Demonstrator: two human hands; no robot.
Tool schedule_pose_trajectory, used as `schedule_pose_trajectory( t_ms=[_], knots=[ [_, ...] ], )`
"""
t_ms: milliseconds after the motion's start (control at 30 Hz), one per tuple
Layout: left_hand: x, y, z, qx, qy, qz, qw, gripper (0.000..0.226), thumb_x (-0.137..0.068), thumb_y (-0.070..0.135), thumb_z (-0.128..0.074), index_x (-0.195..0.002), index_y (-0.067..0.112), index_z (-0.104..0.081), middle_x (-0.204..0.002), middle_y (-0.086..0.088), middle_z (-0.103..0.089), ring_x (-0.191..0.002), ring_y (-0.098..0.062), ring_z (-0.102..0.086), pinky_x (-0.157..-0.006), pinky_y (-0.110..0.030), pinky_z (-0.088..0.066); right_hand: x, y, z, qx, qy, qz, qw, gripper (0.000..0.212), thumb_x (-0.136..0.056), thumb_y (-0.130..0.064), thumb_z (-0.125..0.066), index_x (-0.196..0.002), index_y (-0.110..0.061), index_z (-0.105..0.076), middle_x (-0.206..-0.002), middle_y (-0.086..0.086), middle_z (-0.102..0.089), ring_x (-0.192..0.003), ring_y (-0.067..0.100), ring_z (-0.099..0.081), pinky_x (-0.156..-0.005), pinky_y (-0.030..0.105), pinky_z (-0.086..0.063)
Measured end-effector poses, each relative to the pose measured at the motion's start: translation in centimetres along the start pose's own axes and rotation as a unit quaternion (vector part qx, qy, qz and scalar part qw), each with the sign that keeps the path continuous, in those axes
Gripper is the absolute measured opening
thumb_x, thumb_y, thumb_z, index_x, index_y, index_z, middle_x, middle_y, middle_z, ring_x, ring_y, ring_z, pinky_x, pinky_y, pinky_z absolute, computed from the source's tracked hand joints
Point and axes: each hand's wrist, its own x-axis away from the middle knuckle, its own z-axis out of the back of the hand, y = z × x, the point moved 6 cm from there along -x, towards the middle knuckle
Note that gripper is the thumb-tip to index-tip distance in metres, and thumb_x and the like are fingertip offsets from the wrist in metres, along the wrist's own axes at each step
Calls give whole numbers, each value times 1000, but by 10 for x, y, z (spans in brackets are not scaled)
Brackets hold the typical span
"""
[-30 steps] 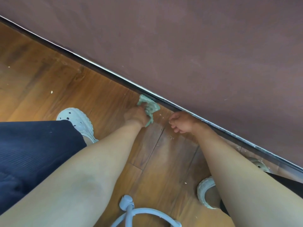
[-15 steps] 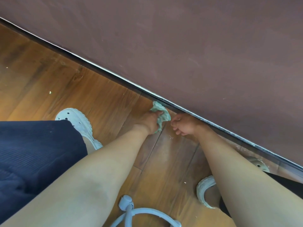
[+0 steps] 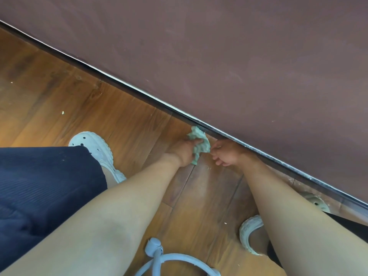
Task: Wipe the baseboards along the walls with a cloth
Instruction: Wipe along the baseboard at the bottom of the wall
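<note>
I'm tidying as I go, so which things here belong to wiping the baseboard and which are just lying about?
For the job: cloth, gripped in the left hand; baseboard; right hand, down beside the baseboard.
Lying about: white shoe; pale ring-shaped stand; crumb on the floor.

cloth [image 3: 201,145]: partly inside left hand [image 3: 184,150]; hoop [image 3: 153,248]: cropped below; right shoe [image 3: 250,230]: part behind forearm [image 3: 288,206]
</note>
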Motion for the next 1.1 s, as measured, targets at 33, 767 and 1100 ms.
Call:
schedule_pose_trajectory(
  t_ms=[33,767,1100],
  knots=[
    [1,3,-3,-12,-15,-6,1000,67,-100,28,-57,-159,36,-26,-164,-8,-28,-146,-26,-37,-114,-30,-37,-1,-3,-1,3,0,1,1000,13,-101,-22,-51,-112,-18,-56,-100,7,-65,-83,22,-64,-87,37,-53],
    [-9,-101,64,19,20,154,988,76,-95,31,-63,-160,27,-22,-153,-3,-46,-134,-26,-50,-106,-31,-42,-27,-46,-38,70,-23,26,997,12,-99,-19,-54,-89,-23,-59,-83,1,-64,-68,18,-60,-58,22,-43],
    [0,-87,58,41,-7,174,984,92,-96,31,-64,-161,34,0,-162,-9,-33,-142,-33,-43,-111,-38,-42,-12,-30,-19,48,-15,19,999,10,-101,-19,-50,-105,-17,-59,-94,8,-63,-71,18,-60,-56,22,-43]
  ],
)
